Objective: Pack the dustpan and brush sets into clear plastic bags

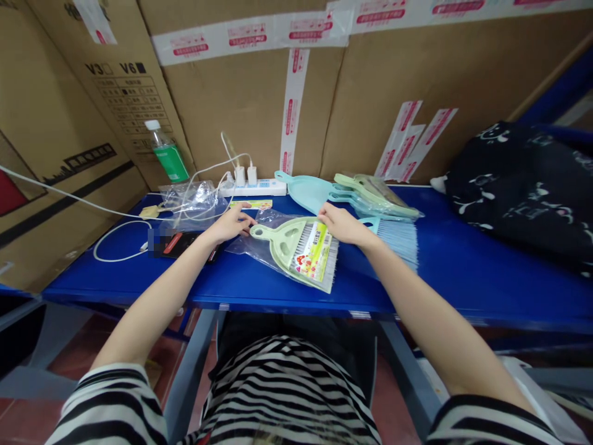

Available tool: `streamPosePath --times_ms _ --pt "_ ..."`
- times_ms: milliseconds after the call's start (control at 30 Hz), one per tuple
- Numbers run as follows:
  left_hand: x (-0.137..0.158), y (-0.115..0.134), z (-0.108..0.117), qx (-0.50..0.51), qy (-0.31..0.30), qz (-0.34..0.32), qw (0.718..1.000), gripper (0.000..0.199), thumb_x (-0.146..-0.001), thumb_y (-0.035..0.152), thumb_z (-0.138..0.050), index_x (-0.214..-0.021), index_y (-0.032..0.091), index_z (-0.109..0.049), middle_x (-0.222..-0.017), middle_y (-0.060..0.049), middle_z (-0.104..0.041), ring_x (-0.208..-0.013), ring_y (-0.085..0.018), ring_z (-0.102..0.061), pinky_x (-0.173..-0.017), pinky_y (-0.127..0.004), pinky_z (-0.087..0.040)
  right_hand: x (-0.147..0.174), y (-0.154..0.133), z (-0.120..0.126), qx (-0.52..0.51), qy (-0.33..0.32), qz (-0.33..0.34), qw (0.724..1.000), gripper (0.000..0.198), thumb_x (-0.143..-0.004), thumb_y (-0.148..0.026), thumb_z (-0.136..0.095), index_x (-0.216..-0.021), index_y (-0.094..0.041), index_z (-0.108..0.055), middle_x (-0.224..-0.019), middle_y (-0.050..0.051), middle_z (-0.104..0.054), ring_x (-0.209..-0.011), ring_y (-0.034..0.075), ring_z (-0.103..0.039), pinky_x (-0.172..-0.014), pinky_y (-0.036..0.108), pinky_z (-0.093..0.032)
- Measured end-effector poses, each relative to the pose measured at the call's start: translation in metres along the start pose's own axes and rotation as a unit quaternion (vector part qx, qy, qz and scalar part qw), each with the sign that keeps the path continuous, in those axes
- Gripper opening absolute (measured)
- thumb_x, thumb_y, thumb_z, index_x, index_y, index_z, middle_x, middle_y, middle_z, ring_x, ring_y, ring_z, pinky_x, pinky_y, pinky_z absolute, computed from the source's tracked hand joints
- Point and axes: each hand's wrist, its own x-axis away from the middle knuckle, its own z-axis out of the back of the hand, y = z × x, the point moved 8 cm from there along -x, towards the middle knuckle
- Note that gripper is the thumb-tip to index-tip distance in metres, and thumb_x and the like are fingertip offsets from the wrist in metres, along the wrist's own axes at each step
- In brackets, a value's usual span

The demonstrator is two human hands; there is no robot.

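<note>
A pale green dustpan (280,248) lies in front of me with a grey-bristled brush (332,266) against it and a yellow printed label band (313,250) across them. A clear plastic bag (245,247) spreads around and under the dustpan; I cannot tell how much of the set is inside. My left hand (234,222) is beside the handle loop, its fingers curled on the bag's edge. At the label's upper end, my right hand (341,224) pinches the far edge of the set, with its fingertips partly hidden.
Behind lie a light blue dustpan (308,190), bagged green sets (380,198) and a blue brush (401,241). A power strip (266,186), white cable (115,258), bottle (169,157), black box (183,244) and another label (259,204) are leftward. Dark patterned fabric (519,191) sits right.
</note>
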Motion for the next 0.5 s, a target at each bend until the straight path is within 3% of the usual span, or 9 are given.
streamPosePath --times_ms 233,500 --pt "-0.0014 0.0005 -0.0028 0.003 -0.032 -0.005 0.999 0.041 -0.082 0.005 -0.054 -0.121 0.017 -0.050 -0.085 -0.004 -0.072 -0.069 -0.011 -0.067 -0.062 -0.022 -0.055 -0.0020 0.0010 -0.0034 -0.028 -0.005 -0.007 1.000 0.014 -0.087 -0.019 -0.045 -0.075 -0.024 -0.050 -0.083 0.006 -0.069 -0.078 0.021 -0.061 -0.069 0.030 -0.045" --pt "0.0005 0.0011 -0.0029 -0.043 -0.028 -0.019 0.999 0.037 -0.084 0.008 -0.054 -0.120 0.018 -0.053 -0.092 -0.005 -0.067 -0.061 -0.009 -0.064 -0.060 -0.024 -0.057 -0.0014 0.0035 -0.0065 -0.079 -0.037 -0.050 0.995 0.016 -0.086 -0.018 -0.048 -0.071 -0.023 -0.051 -0.078 0.003 -0.067 -0.076 0.020 -0.061 -0.070 0.030 -0.047"
